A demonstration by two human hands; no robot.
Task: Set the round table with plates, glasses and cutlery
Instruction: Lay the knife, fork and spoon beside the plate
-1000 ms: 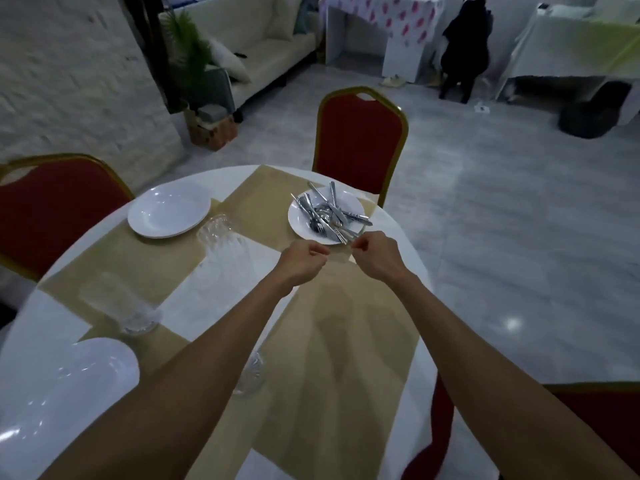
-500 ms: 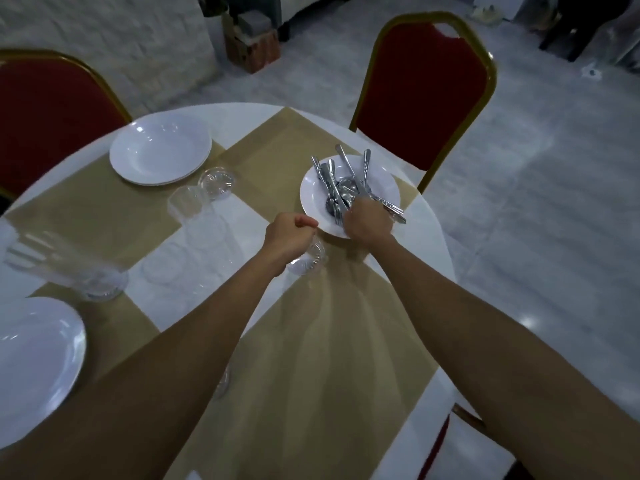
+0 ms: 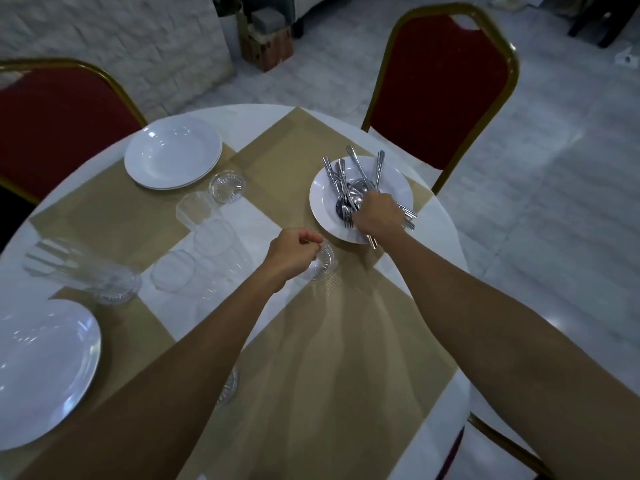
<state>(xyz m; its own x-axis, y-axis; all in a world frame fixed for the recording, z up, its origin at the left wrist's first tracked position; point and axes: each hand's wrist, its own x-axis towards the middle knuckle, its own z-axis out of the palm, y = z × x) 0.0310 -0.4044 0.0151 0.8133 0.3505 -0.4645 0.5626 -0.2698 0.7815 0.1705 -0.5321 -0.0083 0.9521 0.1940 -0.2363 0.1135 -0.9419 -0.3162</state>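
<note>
A red chair (image 3: 446, 84) with a gold frame stands at the far side, a second red chair (image 3: 59, 126) to the left. Behind them are a pale grey floor (image 3: 554, 202), a white brick wall (image 3: 121, 39) and a brown box (image 3: 266, 46)

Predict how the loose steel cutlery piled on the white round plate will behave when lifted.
Likely stiff but slippery: the steel cutlery looks smooth and shiny. Pieces lie crossed on the white round plate, so some may slide free.

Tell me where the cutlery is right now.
Head view, right of centre: the cutlery lies heaped on the white plate at the table's far edge, before the far red chair, where the right hand grips some of it.
</note>
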